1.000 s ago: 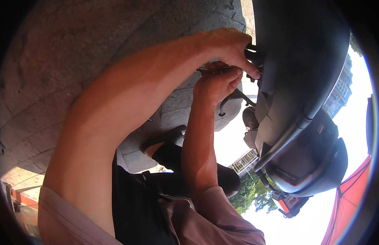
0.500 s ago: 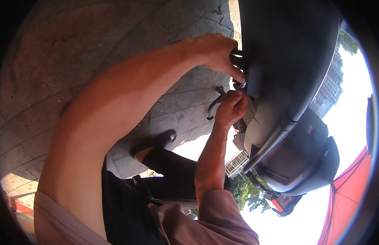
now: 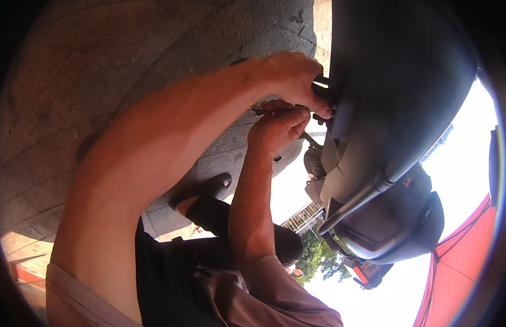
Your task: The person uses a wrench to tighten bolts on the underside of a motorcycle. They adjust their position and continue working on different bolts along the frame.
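A dark scooter body panel (image 3: 394, 71) fills the upper right, tilted in the picture. My left hand (image 3: 294, 76) reaches to its edge and curls round a dark ridged part (image 3: 320, 85) there. The thumb presses near a small fitting, while the other fingers are mostly hidden. Just below, my right hand (image 3: 277, 128) is closed, its thumb and forefinger pinching a slim metal wrench (image 3: 257, 110). The wrench's end sticks out beyond the knuckles, and much of it is covered by the fingers. A small gap separates the right hand from the panel.
Behind the panel is a dark top box (image 3: 367, 229) with a red-marked piece (image 3: 367, 273) beyond it. Paving slabs (image 3: 100, 71) spread at the left. My sandalled foot (image 3: 209, 188) stands on them. A red canopy (image 3: 462, 256) hangs at the lower right.
My right hand has drawn back leftwards from the panel's edge, and the wrench end now shows. The left hand stays at the edge. The view has shifted slightly.
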Tool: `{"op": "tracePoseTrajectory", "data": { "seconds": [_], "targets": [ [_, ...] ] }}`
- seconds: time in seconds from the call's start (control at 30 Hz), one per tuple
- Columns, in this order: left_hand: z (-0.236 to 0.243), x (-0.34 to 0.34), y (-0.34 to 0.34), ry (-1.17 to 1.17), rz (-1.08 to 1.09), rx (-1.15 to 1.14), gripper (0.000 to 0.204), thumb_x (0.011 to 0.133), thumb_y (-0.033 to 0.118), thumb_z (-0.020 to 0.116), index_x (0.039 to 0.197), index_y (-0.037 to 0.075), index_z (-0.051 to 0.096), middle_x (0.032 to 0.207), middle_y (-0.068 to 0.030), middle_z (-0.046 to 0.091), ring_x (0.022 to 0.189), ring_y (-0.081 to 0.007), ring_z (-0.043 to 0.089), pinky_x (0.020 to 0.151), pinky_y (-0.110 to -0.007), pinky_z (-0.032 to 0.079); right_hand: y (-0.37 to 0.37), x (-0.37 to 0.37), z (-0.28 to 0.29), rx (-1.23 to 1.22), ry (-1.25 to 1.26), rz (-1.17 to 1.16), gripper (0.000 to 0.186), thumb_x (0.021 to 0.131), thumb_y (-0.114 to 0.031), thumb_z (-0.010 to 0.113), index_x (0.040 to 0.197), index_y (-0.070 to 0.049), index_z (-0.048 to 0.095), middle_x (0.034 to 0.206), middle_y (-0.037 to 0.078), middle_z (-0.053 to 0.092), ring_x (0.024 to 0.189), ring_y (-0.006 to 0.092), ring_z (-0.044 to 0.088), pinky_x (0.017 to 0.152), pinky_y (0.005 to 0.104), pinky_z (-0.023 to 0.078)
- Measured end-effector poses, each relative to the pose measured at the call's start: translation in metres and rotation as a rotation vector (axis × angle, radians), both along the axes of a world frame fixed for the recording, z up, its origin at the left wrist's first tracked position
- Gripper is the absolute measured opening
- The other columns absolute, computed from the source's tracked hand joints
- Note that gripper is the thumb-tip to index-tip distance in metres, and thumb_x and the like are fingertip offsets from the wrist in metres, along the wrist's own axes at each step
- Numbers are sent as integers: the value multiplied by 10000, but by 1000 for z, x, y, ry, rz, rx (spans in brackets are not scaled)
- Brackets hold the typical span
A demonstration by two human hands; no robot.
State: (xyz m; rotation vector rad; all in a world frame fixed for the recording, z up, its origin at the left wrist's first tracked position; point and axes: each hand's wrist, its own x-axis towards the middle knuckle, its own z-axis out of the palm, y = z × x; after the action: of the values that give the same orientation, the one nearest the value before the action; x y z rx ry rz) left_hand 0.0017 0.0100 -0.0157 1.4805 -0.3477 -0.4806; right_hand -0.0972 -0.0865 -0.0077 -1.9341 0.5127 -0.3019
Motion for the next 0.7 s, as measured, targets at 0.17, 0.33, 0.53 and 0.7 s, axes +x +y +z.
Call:
{"op": "tracePoseTrajectory", "data": {
  "seconds": [0.17, 0.33, 0.53, 0.7],
  "targets": [
    [-5, -2, -3, -10, 40, -32, 668, 624, 546, 784, 937, -27, 645, 827, -190, 672, 808, -338, 674, 734, -413, 526, -12, -5, -2, 26, 14, 16, 355, 1021, -420, 384, 966, -71, 421, 676, 69, 539, 551, 170, 501, 537, 302, 429],
    [-4, -1, -6, -6, -4, 31, 761, 621, 642, 762, 999, -9, 651, 953, -202, 670, 935, -332, 671, 812, -397, 538, -53, -4, 56, -721, 286, 127, 372, 1020, -377, 415, 915, -28, 494, 535, 14, 450, 476, 100, 404, 466, 250, 341],
    [-2, 0, -6, 24, -25, 19, 790, 614, 649, 763, 1041, -2, 630, 998, -198, 658, 943, -350, 664, 831, -398, 536, -89, -9, 53, -558, 104, 240, 388, 1036, -323, 380, 781, -49, 482, 602, 29, 523, 533, 117, 487, 512, 263, 384],
    [-2, 0, -4, 29, -9, -8, 730, 631, 579, 791, 992, -30, 614, 948, -196, 650, 920, -347, 657, 811, -406, 531, -36, -14, 18, 84, 52, 170, 250, 1010, -373, 468, 951, -130, 475, 847, 10, 578, 685, 119, 526, 596, 269, 441]
  ]
}}
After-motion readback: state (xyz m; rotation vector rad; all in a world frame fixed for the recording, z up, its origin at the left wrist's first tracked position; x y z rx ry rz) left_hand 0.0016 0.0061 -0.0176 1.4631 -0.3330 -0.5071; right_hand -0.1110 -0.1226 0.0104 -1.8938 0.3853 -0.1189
